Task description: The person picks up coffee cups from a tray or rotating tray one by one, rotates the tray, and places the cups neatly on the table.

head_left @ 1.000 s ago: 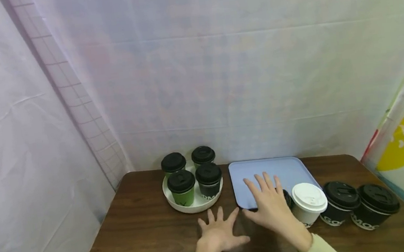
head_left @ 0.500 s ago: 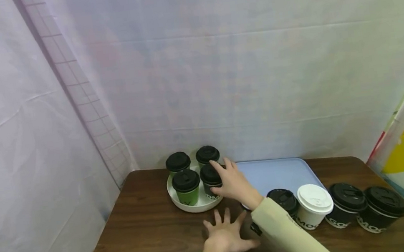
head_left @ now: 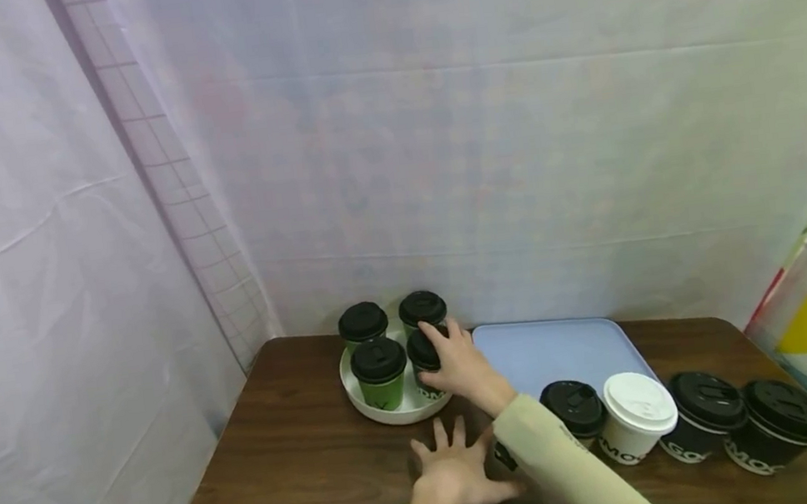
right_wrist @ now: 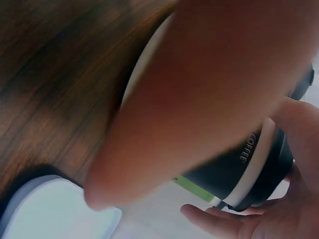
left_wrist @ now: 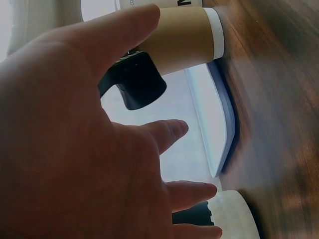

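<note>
On a round white plate [head_left: 362, 411] at the table's back stand several lidded paper coffee cups. My right hand [head_left: 463, 371] reaches across to the front right one, a black coffee cup [head_left: 424, 354], and grips it near its lid; its fingers partly hide it. The right wrist view shows thumb and fingers around the upper part of this cup [right_wrist: 224, 174], with a blurred finger covering much of the foreground. My left hand [head_left: 450, 477], palm down with fingers spread, is near the table's front, beneath the right forearm. It holds nothing.
A pale blue tray [head_left: 559, 350] lies right of the plate. Before it and to its right stands a row of larger cups: one black-lidded [head_left: 574, 406], one white-lidded [head_left: 637, 404], then two black ones [head_left: 706, 408]. A white curtain [head_left: 474, 151] hangs behind the table.
My right hand has moved left from above the blue tray to the black cup on the plate and closed around it. The left hand stays spread in about the same place.
</note>
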The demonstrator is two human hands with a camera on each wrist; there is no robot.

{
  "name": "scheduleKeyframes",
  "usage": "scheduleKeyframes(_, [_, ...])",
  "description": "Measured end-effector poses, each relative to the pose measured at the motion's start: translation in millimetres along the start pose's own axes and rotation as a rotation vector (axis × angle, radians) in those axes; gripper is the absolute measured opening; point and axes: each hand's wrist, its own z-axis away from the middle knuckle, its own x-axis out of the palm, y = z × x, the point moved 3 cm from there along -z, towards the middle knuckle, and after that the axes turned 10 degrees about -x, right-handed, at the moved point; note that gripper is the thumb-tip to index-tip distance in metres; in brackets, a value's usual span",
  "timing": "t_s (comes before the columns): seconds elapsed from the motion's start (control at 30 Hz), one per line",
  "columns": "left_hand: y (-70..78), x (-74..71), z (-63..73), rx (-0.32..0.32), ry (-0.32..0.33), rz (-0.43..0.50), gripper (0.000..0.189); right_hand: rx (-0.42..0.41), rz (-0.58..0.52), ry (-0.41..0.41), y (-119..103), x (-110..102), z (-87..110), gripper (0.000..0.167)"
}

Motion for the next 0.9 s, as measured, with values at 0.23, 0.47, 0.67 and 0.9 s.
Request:
scheduleKeyframes(0.23, [2.7,0.0,5.6,0.013,0.008,0.012,0.090,-0.001,-0.014,0.032,3,4,3.9,0.083])
scheduleKeyframes(0.47, [6.2,-7.8,14.0,-0.004,-0.002,0.036,0.086,-0.029,-0.038,0.048,2,2,7.9,0.083])
scheduleKeyframes(0.67, [2.0,-1.5,5.1,0.002,-0.001,0.037,0.088,-0.058,-0.020,0.097,0,-3,9.7,0.081])
scheduleKeyframes(0.9, [1.3,-5.0,7.6,-0.005,0.015,0.034,0.088,-0.074,-0.028,0.122,-7,-14,14.2,0.081])
